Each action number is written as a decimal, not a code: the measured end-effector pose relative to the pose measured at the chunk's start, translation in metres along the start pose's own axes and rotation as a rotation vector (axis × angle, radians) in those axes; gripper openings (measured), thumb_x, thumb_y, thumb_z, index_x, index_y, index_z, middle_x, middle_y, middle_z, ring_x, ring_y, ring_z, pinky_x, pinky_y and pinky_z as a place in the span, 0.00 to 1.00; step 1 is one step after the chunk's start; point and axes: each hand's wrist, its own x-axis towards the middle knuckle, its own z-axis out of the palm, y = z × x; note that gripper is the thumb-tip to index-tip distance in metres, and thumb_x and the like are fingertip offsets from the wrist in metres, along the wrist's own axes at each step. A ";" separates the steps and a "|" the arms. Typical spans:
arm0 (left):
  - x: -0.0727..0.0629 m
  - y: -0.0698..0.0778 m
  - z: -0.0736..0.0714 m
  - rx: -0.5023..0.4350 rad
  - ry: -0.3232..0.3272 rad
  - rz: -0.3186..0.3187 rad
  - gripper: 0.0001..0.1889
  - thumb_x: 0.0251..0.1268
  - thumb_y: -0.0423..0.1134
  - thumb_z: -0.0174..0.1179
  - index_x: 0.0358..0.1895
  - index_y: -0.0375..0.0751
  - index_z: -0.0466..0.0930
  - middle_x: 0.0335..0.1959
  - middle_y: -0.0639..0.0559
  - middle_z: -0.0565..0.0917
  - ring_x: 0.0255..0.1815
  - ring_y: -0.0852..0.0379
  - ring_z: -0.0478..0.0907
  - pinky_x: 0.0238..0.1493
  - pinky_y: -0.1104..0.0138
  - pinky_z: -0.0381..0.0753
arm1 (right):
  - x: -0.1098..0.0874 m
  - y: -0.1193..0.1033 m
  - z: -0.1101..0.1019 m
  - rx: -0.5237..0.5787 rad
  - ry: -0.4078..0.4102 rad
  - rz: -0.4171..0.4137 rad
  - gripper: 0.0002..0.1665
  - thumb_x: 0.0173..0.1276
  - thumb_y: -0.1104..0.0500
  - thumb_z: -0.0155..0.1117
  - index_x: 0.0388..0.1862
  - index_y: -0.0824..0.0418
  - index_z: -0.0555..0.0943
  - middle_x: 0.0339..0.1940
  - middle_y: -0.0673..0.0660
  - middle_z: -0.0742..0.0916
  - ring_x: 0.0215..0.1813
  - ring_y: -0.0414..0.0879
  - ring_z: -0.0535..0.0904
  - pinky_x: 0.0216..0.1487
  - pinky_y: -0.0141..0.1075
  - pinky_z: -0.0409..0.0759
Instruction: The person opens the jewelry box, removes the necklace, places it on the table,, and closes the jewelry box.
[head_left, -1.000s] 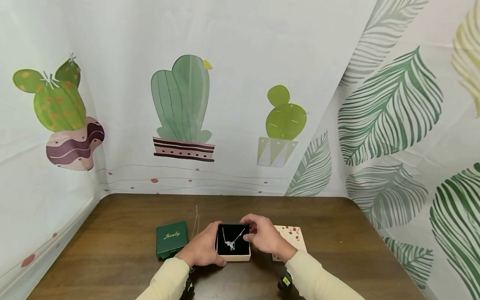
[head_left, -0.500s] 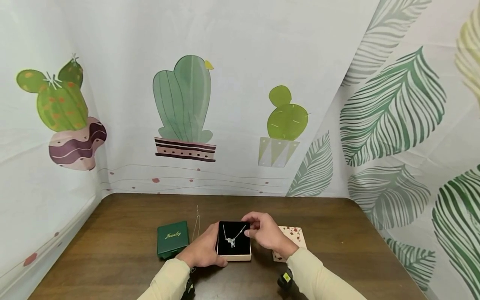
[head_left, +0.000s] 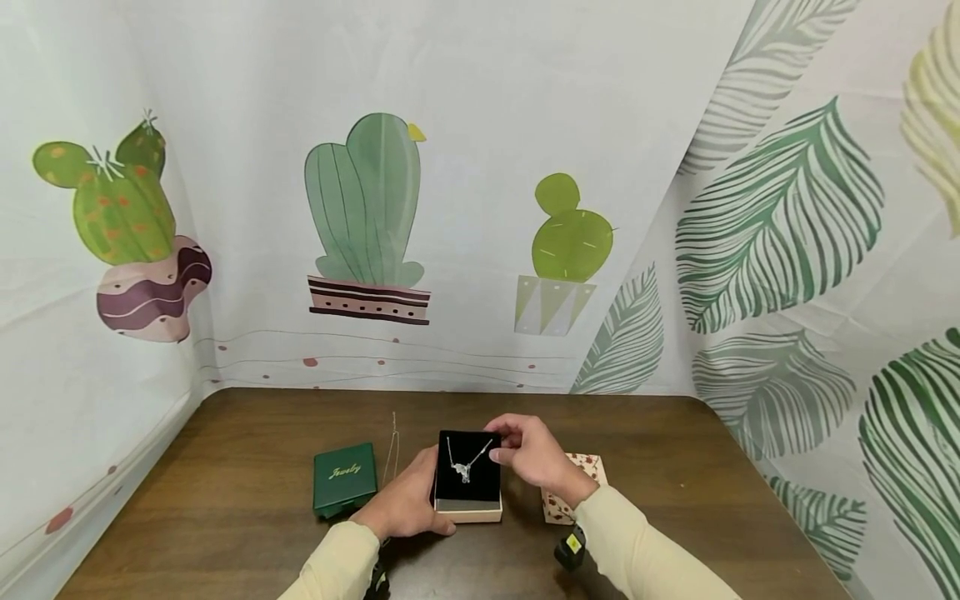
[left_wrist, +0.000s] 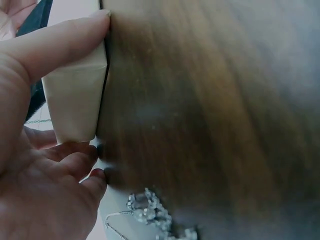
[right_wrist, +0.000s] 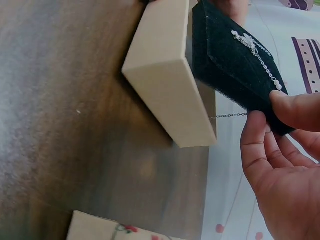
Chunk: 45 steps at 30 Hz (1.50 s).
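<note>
In the head view, my left hand (head_left: 405, 502) grips the cream jewelry box (head_left: 480, 516) on the table, fingers along its left side and thumb at its front. With my right hand (head_left: 534, 452) I pinch the far right corner of the black velvet pad (head_left: 480, 490). The right wrist view shows this pad (right_wrist: 230, 65) tilted, its gripped end raised out of the box (right_wrist: 155, 45). A silver necklace (head_left: 462, 472) with a sparkling pendant lies across the pad. Its thin chain (right_wrist: 230, 115) runs from beneath the pad into the box.
Left of my hands stands a green jewelry box (head_left: 345, 479). Behind my left hand lies another necklace (head_left: 394, 446); a stone-set pendant (left_wrist: 150, 212) shows in the left wrist view. A flowered cream lid (head_left: 557, 507) lies partly under my right forearm. A printed curtain (head_left: 480, 250) hangs behind the table.
My right hand has moved up and away, raising the velvet pad's far end, so a light strip of the box's inside now shows at the front. The left hand has stayed on the box.
</note>
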 end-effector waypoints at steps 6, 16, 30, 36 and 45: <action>-0.002 -0.001 0.000 -0.003 0.019 0.003 0.69 0.32 0.40 0.88 0.82 0.39 0.52 0.79 0.36 0.63 0.72 0.42 0.70 0.67 0.45 0.75 | 0.002 -0.004 -0.007 0.014 -0.014 -0.010 0.16 0.66 0.71 0.70 0.53 0.66 0.85 0.47 0.63 0.88 0.38 0.42 0.79 0.38 0.29 0.79; -0.020 0.014 -0.014 -0.140 0.125 -0.162 0.55 0.60 0.62 0.73 0.82 0.36 0.56 0.82 0.37 0.62 0.82 0.35 0.61 0.75 0.36 0.65 | 0.002 -0.009 -0.012 0.050 -0.040 -0.016 0.18 0.66 0.70 0.70 0.54 0.69 0.84 0.48 0.67 0.88 0.38 0.41 0.79 0.38 0.29 0.79; -0.014 0.039 -0.010 -0.416 0.342 -0.197 0.23 0.79 0.41 0.58 0.68 0.29 0.76 0.58 0.37 0.85 0.60 0.43 0.83 0.59 0.52 0.84 | 0.001 -0.021 -0.019 0.147 -0.056 0.021 0.18 0.66 0.70 0.71 0.55 0.69 0.84 0.46 0.66 0.88 0.37 0.42 0.80 0.37 0.30 0.80; -0.008 0.040 -0.008 -0.554 0.324 -0.246 0.23 0.78 0.37 0.58 0.68 0.25 0.75 0.57 0.34 0.86 0.57 0.45 0.84 0.47 0.58 0.87 | 0.001 -0.025 -0.021 0.129 -0.060 0.014 0.18 0.66 0.68 0.71 0.55 0.69 0.84 0.45 0.65 0.88 0.38 0.42 0.79 0.37 0.31 0.80; -0.006 0.046 -0.008 -0.620 0.394 -0.276 0.20 0.78 0.34 0.59 0.64 0.23 0.77 0.52 0.32 0.87 0.47 0.49 0.86 0.39 0.62 0.88 | -0.011 -0.058 -0.011 -0.496 0.146 -0.417 0.14 0.65 0.62 0.76 0.49 0.60 0.86 0.46 0.54 0.88 0.47 0.48 0.85 0.50 0.41 0.85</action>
